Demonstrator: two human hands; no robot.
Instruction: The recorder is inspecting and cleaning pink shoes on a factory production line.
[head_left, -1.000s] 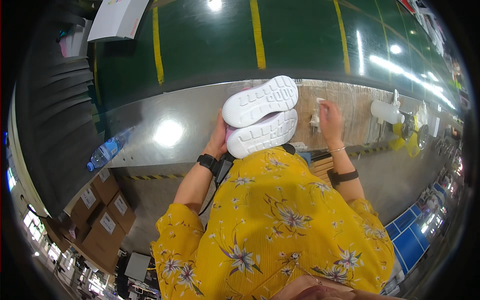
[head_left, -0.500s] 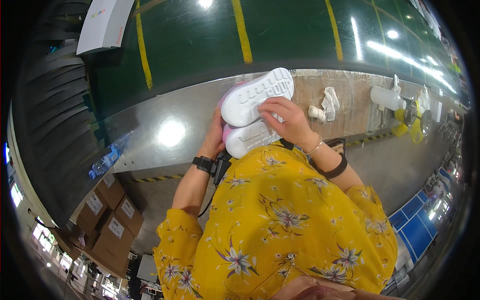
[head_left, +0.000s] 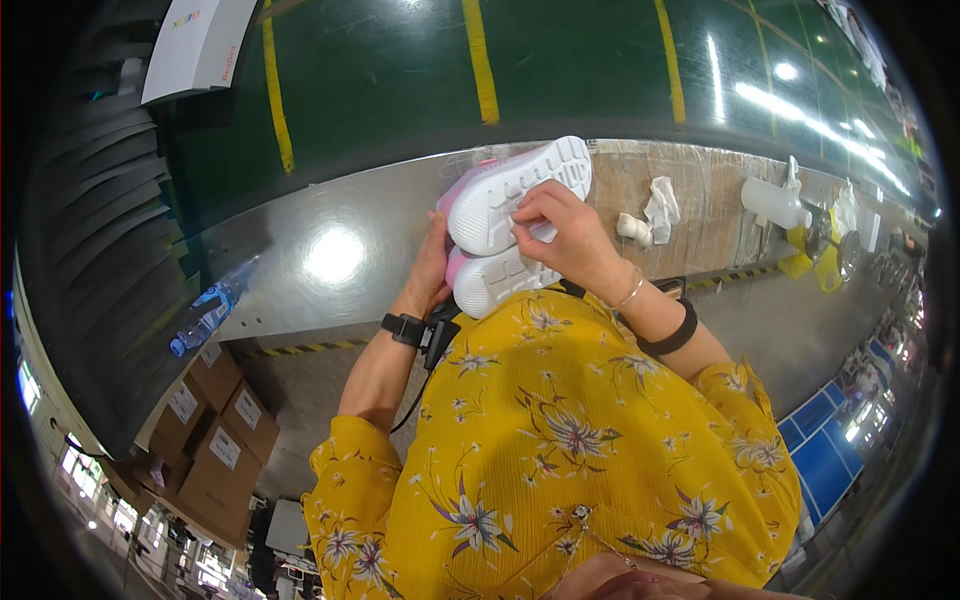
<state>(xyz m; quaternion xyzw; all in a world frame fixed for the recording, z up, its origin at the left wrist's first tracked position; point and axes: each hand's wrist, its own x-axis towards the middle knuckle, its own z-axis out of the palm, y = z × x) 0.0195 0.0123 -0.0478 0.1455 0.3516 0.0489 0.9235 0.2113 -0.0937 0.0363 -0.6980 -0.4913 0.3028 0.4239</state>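
Note:
Two pink shoes with white soles lie side by side, soles facing up, at the table's near side. My left hand (head_left: 430, 265) grips them from the left, its fingers around the pink uppers and partly hidden. The far shoe (head_left: 480, 225) shows a ridged tread; the near shoe (head_left: 485, 283) is partly covered by my right wrist and yellow top. Over the far sole, my right hand (head_left: 572, 240) is closed in a pinch, thumb and fingertips at the tread. Whatever lies between those fingertips is too small to make out.
A metal tabletop (head_left: 300, 215) joins a brown covered section with a crumpled white cloth (head_left: 661, 208) and a small white roll (head_left: 632, 229). Further right lies a white bottle (head_left: 775, 203). Left are plastic bottles (head_left: 205, 315), cartons (head_left: 215, 465) and a white box (head_left: 200, 45); beyond runs a green conveyor belt (head_left: 380, 80).
My right hand's fingers have curled tighter and shifted slightly over the far sole. The shoes have moved a little to the right in view, still in my left hand.

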